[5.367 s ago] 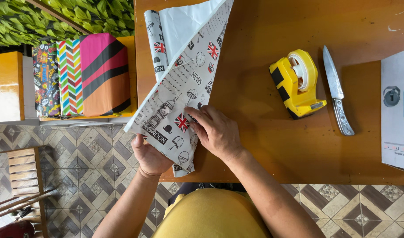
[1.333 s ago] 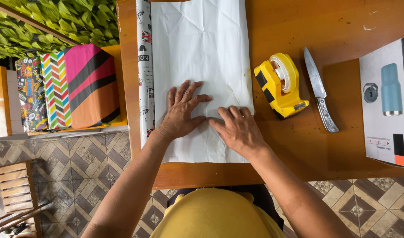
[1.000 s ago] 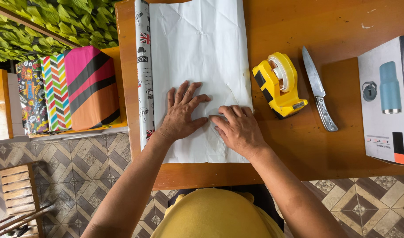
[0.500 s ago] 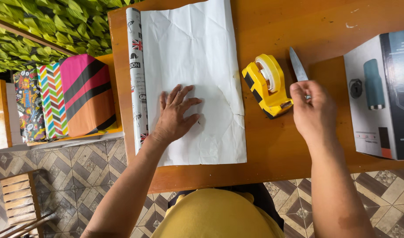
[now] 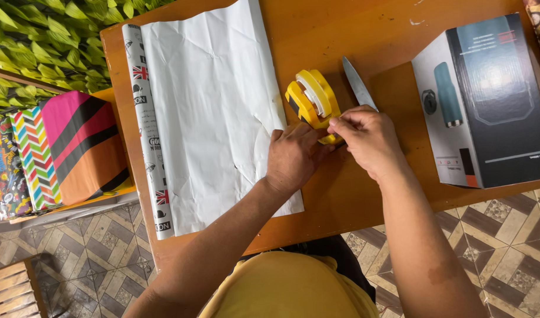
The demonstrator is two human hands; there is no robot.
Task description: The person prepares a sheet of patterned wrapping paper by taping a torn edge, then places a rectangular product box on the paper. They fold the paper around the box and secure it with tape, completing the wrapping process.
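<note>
A yellow tape dispenser (image 5: 308,99) stands on the wooden table (image 5: 340,35), just right of a wrapping paper sheet (image 5: 211,118) that lies white side up. The sheet's printed roll edge (image 5: 146,129) runs along its left side. My left hand (image 5: 293,156) lies over the sheet's right edge, its fingers against the dispenser's near end. My right hand (image 5: 367,138) pinches thumb and forefinger at the dispenser's front cutter. Any tape strip there is too small to see. A knife (image 5: 353,79) lies right behind my right hand, its handle hidden under it.
A grey and black product box (image 5: 487,100) with a bottle picture lies at the table's right. Several wrapped gift boxes (image 5: 75,147) stand on a lower shelf to the left. Green leaves (image 5: 40,41) fill the upper left, and patterned floor tiles lie below.
My left hand has left the middle of the sheet and gone right to the dispenser. My right hand has come from above the knife to the dispenser's front. The view has swung right.
</note>
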